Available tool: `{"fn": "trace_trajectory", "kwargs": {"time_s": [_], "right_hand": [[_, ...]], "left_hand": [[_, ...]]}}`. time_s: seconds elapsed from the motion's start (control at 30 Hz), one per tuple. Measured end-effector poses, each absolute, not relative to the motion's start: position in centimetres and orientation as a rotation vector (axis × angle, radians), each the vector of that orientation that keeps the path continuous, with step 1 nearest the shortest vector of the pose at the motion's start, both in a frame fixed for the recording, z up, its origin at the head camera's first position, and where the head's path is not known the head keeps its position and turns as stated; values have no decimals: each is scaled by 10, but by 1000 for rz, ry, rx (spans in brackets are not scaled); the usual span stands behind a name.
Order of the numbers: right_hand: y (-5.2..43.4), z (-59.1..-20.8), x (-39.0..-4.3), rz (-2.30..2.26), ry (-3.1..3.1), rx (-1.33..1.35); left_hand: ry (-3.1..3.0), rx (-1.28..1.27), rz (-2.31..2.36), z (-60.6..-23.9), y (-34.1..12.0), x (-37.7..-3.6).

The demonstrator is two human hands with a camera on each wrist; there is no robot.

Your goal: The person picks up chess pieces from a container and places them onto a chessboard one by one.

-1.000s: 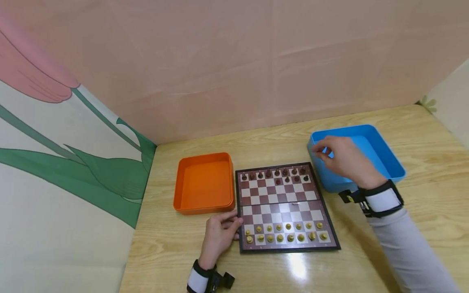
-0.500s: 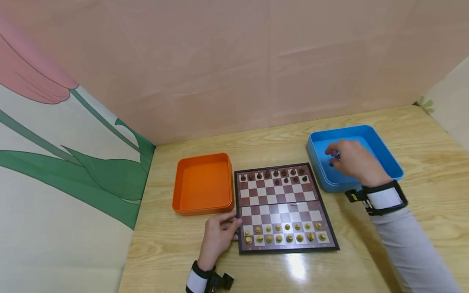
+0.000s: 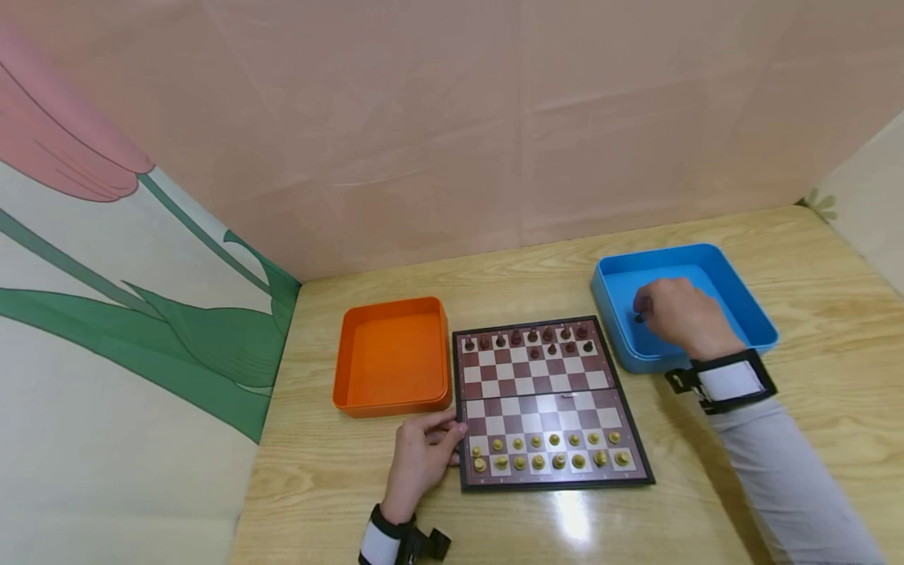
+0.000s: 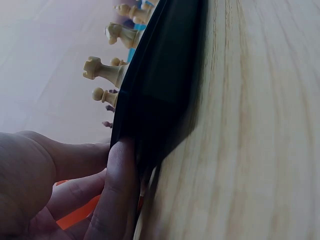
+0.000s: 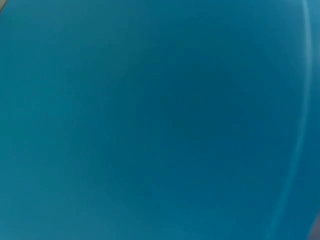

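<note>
Fingers of the right hand (image 3: 681,314) are curled down inside the blue tray (image 3: 759,315), and a small dark chess piece (image 3: 639,318) shows at their tips, low over the tray floor; it looks pinched there, though I cannot be sure the grip is closed on it. The right wrist view gives only blue, so the hand is plainly deep in that tray.

The left hand (image 3: 422,457) rests on the wooden table (image 3: 325,479) with its fingers pressed flat along the near-left edge of the chessboard (image 3: 551,400). In the left wrist view a fingertip (image 4: 120,185) sits right against the board's black rim, which reads to me as bracing the board so it does not slide.

On the board, the pale pieces (image 3: 547,449) stand in 2 rows on the near side, and the dark pieces (image 3: 528,339) keep to the far edge, with gaps in their second rank. The orange tray (image 3: 392,355) lies just beside the board's left side, holding nothing I can see, mirroring the blue one on the right.
</note>
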State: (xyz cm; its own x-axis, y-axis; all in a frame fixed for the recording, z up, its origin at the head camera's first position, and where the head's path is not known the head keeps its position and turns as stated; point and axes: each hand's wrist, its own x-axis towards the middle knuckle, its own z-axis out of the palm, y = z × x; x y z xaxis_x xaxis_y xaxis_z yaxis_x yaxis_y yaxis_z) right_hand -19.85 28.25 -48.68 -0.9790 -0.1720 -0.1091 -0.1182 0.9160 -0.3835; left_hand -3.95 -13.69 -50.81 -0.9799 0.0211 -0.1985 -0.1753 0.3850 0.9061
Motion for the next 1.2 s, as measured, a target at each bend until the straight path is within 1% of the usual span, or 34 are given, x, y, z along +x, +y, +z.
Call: {"fn": "trace_trajectory", "kwargs": {"time_s": [0.33,0.63,0.9,1.2], "right_hand": [[282,-487,-198,-591,2975,-242],[278,-469,-189,-650,3057,-282],[262,-446,-177,-778,3130,-430],[224,-420,-160,-892,3134,-663]], "left_hand": [[2471,-143,1638,-507,-137,-39],[2462,-140,1650,-508,-137,-38],[2464,-139,1644,-506,-138,-39],[2461,-141,1637,-506,-137,-39]]}}
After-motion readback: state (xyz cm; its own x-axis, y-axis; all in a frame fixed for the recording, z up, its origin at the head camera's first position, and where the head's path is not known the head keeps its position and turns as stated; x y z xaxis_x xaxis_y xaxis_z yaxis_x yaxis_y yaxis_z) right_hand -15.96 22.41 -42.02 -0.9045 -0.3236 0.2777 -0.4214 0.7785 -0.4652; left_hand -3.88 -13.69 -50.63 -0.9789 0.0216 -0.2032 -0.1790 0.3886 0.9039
